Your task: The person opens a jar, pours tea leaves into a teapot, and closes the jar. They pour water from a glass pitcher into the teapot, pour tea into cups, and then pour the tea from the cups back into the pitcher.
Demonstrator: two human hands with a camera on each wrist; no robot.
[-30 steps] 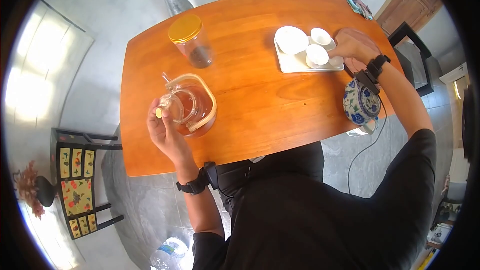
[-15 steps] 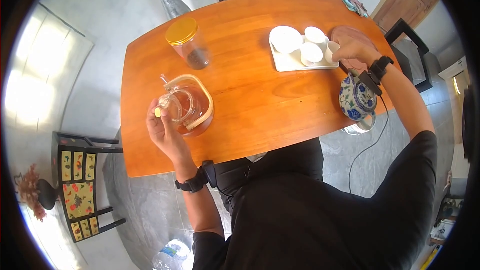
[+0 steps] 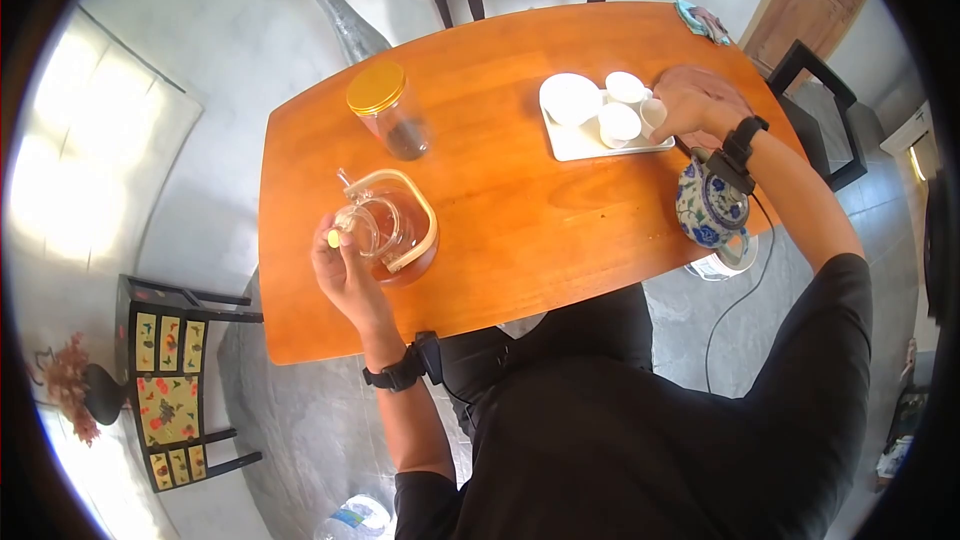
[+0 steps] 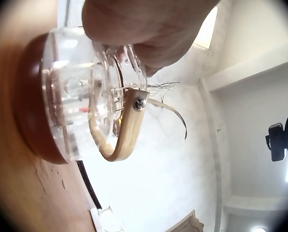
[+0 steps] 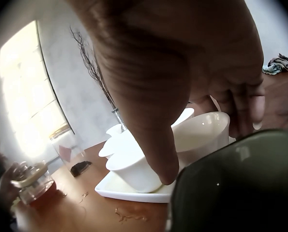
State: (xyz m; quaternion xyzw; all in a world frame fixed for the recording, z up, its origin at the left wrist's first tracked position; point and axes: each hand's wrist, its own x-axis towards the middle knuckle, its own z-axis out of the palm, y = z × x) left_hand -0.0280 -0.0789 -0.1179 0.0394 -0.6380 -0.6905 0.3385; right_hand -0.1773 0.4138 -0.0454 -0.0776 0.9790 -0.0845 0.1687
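At the left of the table, my left hand (image 3: 348,275) pinches the yellow-tipped knob of a clear glass lid (image 3: 357,227). The lid overlaps a glass teapot (image 3: 402,208) of reddish-brown tea, whose pale wooden hoop handle shows clearly in the left wrist view. Far to the right, my right hand (image 3: 690,116) grips a small white cup (image 3: 653,114) by its side, thumb in front. That cup is at the right end of a white tray (image 3: 575,147). Two more white cups, a nearer one (image 3: 619,126) and a farther one (image 3: 625,87), stand there beside a larger white bowl-like vessel (image 3: 570,99).
A blue-and-white teapot (image 3: 712,206) stands just below my right wrist, near the table edge. Behind the glass teapot is a yellow-lidded jar (image 3: 385,115) with dark contents. A reddish-brown flat piece (image 3: 735,90) lies under my right hand; a cloth (image 3: 703,22) sits at the far corner.
My right hand has raised the white cup slightly from the tray's right end, so its side now shows more. The left hand keeps its pinch on the lid. The head view has shifted slightly.
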